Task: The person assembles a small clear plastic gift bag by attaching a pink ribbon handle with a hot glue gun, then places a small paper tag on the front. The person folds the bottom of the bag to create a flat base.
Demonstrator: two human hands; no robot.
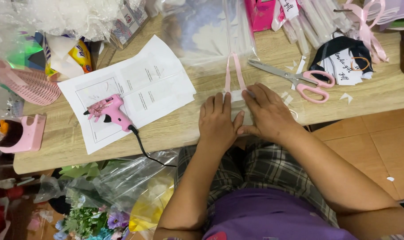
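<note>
Wooden surface [175, 129], cluttered | left hand [217, 122] and right hand [268, 113] flat, released, pressing white folded piece [235, 95] with pink ribbon [234, 73] at centre frame | keep even pressure, fingers off the ribbon loop | scissors [299, 80] right, glue gun [108, 111] left

pink ribbon [234, 71] | narrow loop, flat on table | lower ends on small white piece [237, 94]

pink glue gun [109, 112] on paper sheet [139, 84], pink-handled scissors [299, 80], pink basket [31, 84]
</note>
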